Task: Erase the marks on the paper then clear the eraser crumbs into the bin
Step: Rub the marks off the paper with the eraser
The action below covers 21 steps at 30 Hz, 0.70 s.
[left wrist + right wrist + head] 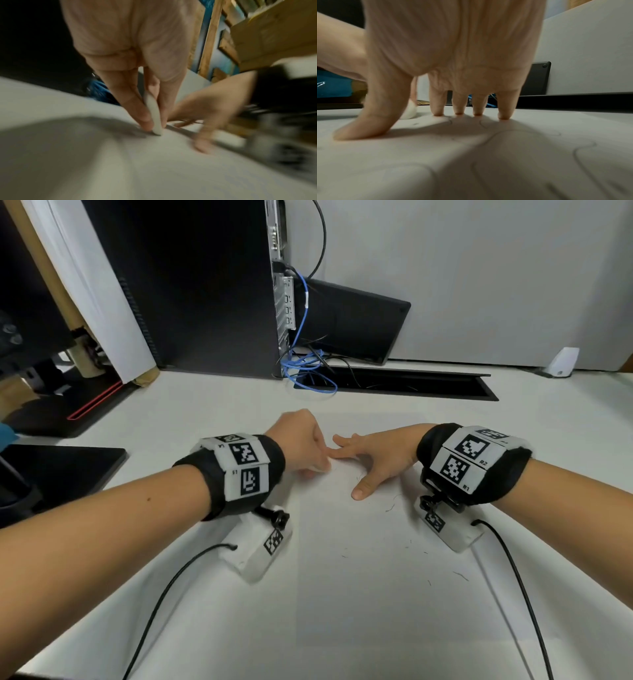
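A white sheet of paper (376,577) lies on the white desk in front of me. My left hand (308,450) pinches a white eraser (154,117) between thumb and fingers, its tip pressed onto the paper near the sheet's upper left part. The eraser (409,112) also shows low behind the right thumb. My right hand (373,463) rests spread on the paper just right of the left hand, its fingertips (458,113) and thumb pressing the sheet flat. Dark eraser crumbs (390,506) lie scattered over the paper's right side. Faint pencil marks (583,147) curve across the sheet.
A black computer tower (205,285) stands at the back, with blue cables (308,368) running into a desk cable slot (411,386). A black stand base (61,470) sits on the left. Wrist camera cables (513,577) trail across the desk. No bin is in view.
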Tool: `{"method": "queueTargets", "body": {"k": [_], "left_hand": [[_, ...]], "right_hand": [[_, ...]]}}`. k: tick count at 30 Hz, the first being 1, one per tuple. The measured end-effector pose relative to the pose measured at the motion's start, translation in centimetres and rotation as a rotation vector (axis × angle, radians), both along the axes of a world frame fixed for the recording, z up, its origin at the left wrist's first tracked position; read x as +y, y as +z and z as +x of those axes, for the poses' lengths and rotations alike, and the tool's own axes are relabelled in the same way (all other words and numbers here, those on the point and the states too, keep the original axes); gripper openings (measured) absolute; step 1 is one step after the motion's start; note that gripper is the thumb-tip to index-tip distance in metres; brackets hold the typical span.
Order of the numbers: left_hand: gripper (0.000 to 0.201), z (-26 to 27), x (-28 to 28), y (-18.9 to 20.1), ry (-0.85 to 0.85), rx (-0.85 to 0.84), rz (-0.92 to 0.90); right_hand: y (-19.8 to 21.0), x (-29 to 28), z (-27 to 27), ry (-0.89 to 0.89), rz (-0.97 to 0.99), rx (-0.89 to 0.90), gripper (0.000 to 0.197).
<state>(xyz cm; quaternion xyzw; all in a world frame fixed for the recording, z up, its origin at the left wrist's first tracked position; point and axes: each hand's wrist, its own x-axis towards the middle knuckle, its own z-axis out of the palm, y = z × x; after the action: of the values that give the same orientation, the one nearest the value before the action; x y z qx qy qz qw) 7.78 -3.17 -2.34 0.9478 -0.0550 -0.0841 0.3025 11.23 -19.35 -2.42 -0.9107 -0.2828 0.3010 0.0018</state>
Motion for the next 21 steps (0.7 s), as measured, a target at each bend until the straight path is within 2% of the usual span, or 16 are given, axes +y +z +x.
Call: {"method": "queueTargets", "body": {"k": [3,7,12,16,21], "left_hand": [[0.008,-0.9,-0.4,-0.3,-0.069,0.08,-0.014],[0.012,0.7,0.5,0.4,0.028,-0.037,0.041],[0.009,-1.1,-0.6,-0.1,-0.11,0.031,0.042],[0.01,0.5,0.4,0.5,-0.023,-0.06,0.109],[0.007,-0.8,-0.4,-0.2,-0.135,-0.006,0.089]], "right_hand": [[0.0,0.0,0.0,0.006,-0.007,0.003,0.091],[0.0,0.0,-0.1,-0.004,-0.01,-0.001,0.092],[-0.1,0.0,0.2,-0.002,-0.008,0.007,0.092],[-0.2,0.1,0.1,-0.01,-0.01,0.001,0.092],[-0.2,0.0,0.3,0.003,-0.014,-0.003,0.091]]}}
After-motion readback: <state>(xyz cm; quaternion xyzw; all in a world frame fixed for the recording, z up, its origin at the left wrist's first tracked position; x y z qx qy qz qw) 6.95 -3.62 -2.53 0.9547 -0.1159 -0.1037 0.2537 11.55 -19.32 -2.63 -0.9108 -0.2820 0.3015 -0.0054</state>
